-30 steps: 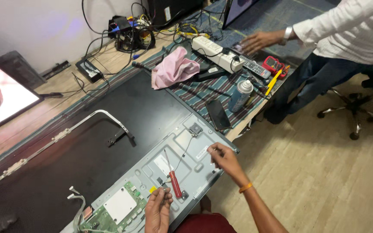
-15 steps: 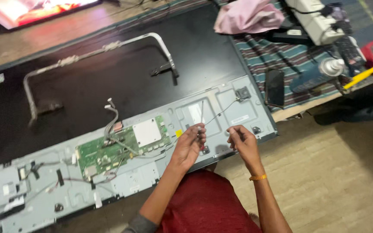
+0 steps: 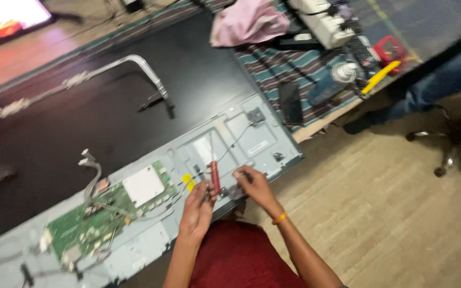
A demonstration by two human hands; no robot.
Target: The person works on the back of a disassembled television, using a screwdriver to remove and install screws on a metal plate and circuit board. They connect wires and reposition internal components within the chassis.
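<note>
A grey metal back panel [image 3: 262, 140] of a flat screen lies face down on the dark table. My left hand [image 3: 197, 209] grips a red-handled screwdriver [image 3: 215, 177] that stands upright, its shaft pointing away from me over the panel. My right hand [image 3: 254, 185], with an orange band at the wrist, rests just right of the screwdriver. Its fingertips curl down onto the panel's near edge, and blur hides whether they pinch anything. A green circuit board [image 3: 81, 230] with a white square plate [image 3: 143, 185] and loose cable plugs [image 3: 89, 160] sits to the left.
Behind the panel lie a bent metal stand bar [image 3: 134, 66], a pink cloth [image 3: 249, 24], a white power strip [image 3: 324, 24], a black phone [image 3: 291, 102], a spray can [image 3: 329, 85] and a yellow-handled tool [image 3: 380, 76]. Another person's jeans leg [image 3: 444, 74] and a chair base [image 3: 449, 146] are at right.
My left hand has come up from the panel's near edge and taken the red screwdriver. My right hand has closed in beside it. The view has swung left and back.
</note>
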